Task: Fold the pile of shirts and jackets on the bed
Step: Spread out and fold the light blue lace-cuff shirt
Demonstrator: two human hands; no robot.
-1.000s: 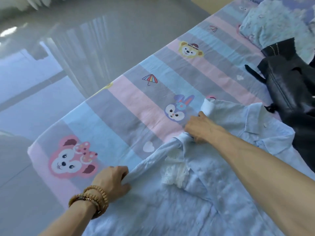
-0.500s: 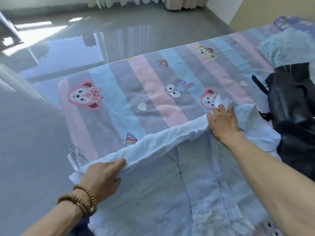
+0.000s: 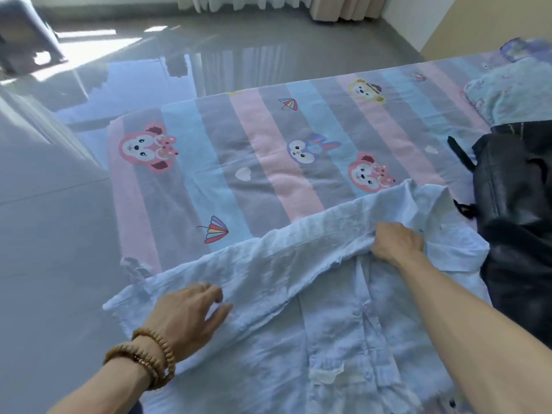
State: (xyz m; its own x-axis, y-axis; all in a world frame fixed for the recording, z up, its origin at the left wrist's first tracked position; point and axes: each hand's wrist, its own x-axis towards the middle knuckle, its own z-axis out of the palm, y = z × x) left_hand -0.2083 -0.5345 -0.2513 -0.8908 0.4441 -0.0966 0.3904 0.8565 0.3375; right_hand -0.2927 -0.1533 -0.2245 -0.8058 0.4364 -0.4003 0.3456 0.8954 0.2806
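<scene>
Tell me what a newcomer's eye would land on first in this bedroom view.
The pale blue shirt spread across the near part of the bed, with a side panel folded over. The left hand lies flat on the fold's lower end while the right hand grips the fabric near the collar. Beyond lies the striped cartoon sheet, and a black jacket sits at the right.

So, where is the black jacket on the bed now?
In the head view, the black jacket lies at the right edge of the bed, beside the light blue shirt, close to its collar and the right hand.
</scene>
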